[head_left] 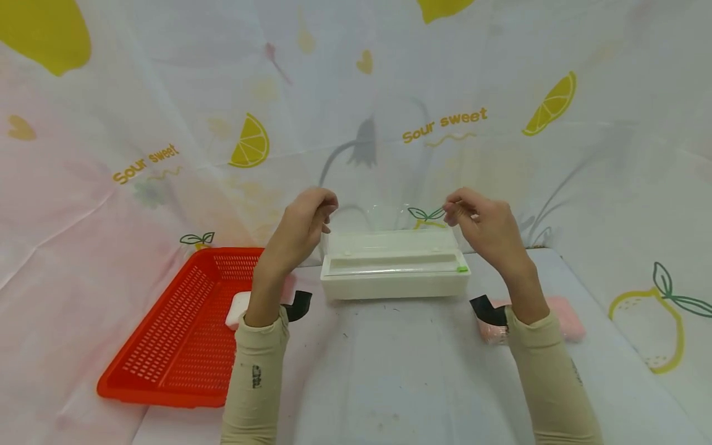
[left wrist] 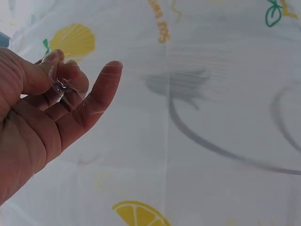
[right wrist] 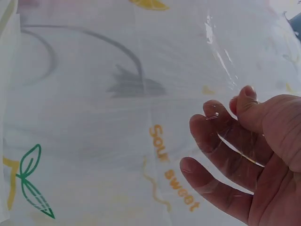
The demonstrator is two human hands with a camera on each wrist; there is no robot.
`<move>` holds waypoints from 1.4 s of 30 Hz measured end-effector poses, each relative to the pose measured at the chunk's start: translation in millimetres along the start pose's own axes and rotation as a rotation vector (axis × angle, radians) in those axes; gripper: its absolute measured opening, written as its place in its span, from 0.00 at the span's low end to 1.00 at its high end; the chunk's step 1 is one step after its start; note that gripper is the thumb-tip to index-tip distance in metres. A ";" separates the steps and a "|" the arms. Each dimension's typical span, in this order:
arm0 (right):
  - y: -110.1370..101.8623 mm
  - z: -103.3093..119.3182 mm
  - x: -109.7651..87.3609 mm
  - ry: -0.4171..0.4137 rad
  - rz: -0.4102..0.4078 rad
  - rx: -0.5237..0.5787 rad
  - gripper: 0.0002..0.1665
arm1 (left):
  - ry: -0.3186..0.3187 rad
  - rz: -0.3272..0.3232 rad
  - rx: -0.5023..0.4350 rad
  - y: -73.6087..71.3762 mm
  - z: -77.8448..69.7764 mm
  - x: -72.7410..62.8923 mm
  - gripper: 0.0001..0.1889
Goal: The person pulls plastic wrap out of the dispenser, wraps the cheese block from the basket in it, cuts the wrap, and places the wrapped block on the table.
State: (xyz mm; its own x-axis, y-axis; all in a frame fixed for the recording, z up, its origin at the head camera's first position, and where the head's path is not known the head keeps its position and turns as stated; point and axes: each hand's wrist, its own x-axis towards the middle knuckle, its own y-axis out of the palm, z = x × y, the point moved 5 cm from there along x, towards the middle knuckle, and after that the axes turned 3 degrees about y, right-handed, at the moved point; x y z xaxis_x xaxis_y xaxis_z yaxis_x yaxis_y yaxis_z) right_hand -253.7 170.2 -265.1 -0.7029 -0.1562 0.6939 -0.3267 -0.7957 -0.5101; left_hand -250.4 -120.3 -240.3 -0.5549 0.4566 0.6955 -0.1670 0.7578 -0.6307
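Our left hand (head_left: 295, 235) and right hand (head_left: 489, 232) each pinch the clear film (right wrist: 209, 34) between thumb and fingers, and it spans the gap above the open white box (head_left: 395, 288) at the surface's (head_left: 384, 371) far edge. To handle it well, we should pull both sides evenly, firm but gentle, so it lies flat and does not bunch as in our left grip; the red basket (head_left: 146, 398) sits at the surface's left edge

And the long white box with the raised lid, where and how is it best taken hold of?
Probably by the two short ends of its lower body, coming from left and right together. The long white box lies crosswise, both ends look free, and gripping there avoids the raised white lid and the small green tab.
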 end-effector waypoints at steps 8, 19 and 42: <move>-26.7 29.0 7.3 -0.068 -0.094 0.005 0.05 | 0.147 -0.074 0.064 -25.6 -36.8 12.1 0.06; -56.9 72.2 13.6 -0.198 -0.220 0.033 0.09 | 0.289 -0.176 0.138 -56.0 -81.3 23.6 0.05; -81.3 103.7 -8.7 -0.323 -0.528 -0.114 0.04 | 0.434 -0.300 -0.078 -71.5 -138.8 0.9 0.04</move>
State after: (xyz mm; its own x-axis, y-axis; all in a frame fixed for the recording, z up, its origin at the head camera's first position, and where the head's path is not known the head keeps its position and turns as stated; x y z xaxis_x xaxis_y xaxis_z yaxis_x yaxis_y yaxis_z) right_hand -155.5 175.6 -177.0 -0.2080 0.0575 0.9764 -0.6557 -0.7490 -0.0956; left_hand -125.8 -109.4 -146.8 -0.1012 0.3526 0.9303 -0.1966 0.9096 -0.3662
